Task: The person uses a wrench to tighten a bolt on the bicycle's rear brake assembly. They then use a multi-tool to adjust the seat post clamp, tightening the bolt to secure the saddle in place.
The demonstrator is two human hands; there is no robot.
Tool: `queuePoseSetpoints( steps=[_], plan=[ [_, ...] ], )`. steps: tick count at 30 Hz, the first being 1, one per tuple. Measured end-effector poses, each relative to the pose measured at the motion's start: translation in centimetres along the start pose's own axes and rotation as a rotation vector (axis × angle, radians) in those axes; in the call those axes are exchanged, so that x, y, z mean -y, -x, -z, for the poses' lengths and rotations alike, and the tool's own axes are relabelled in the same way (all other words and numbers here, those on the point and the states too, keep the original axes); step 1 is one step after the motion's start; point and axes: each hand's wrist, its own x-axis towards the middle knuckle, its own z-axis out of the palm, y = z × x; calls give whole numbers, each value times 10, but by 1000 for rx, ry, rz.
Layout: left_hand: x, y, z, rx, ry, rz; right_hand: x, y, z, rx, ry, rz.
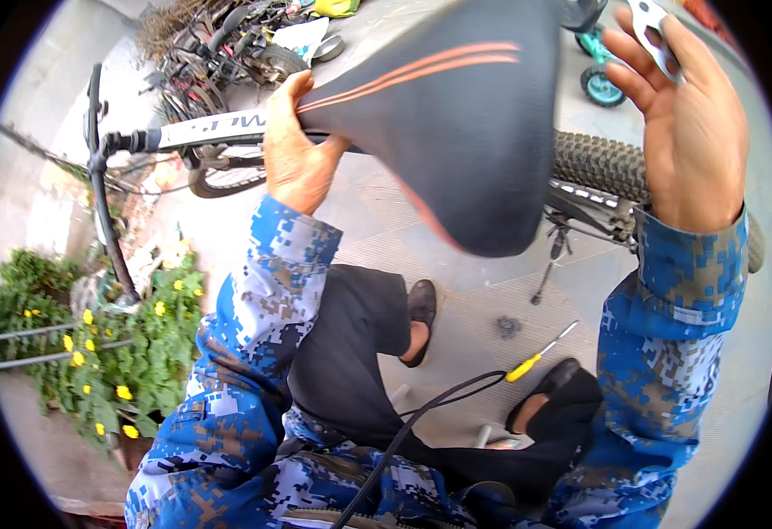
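My left hand (302, 154) grips the narrow nose of a black bicycle saddle (465, 132) with two orange stripes, held high above the white bicycle frame (208, 132). My right hand (686, 132), just right of the saddle's wide back, holds a flat silver spanner (650, 31) with holes, its middle fingers loosely curled. A knobbly rear tyre (593, 163) lies behind the saddle and right hand. On the paving near my right foot is a yellow-handled screwdriver (523, 368); a black cable (452, 397) loops beside it.
Handlebars (104, 203) stand at the left above a bed of yellow-flowered plants (104, 353) and grey rails. Several bicycles (218, 62) are crowded at the upper left. A small teal-wheeled vehicle (599, 84) is behind. My feet (421, 313) rest on paving below.
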Motion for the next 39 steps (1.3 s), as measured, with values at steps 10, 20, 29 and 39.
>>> queuePoseSetpoints(
  steps=[10, 20, 29, 39],
  plan=[
    [14, 63, -59, -392, 856, 557, -22, 66, -14, -192, -52, -126],
    [3, 12, -74, -32, 1471, 830, -13, 55, -89, -202, 303, 217],
    [-14, -11, -60, -115, 1752, 602, 3, 50, -75, -213, 122, 277],
    [-5, -13, -55, -82, 1838, 519, -1, 64, -95, -307, 219, 444]
  ],
)
